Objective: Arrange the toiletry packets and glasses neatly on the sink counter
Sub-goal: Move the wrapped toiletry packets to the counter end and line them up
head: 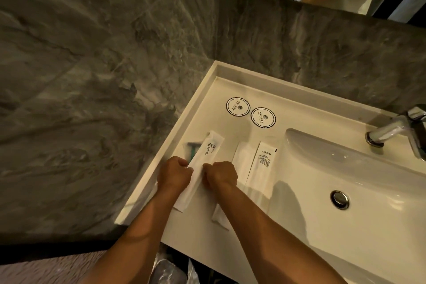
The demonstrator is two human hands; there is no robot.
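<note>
Toothbrush packet (198, 169) lies pinched between both hands (198, 174).

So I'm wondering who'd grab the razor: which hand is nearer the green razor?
Left. The left hand sits just below the green razor, nearly touching it. The right hand is farther off, across the toothbrush packet both hands pinch.
</note>
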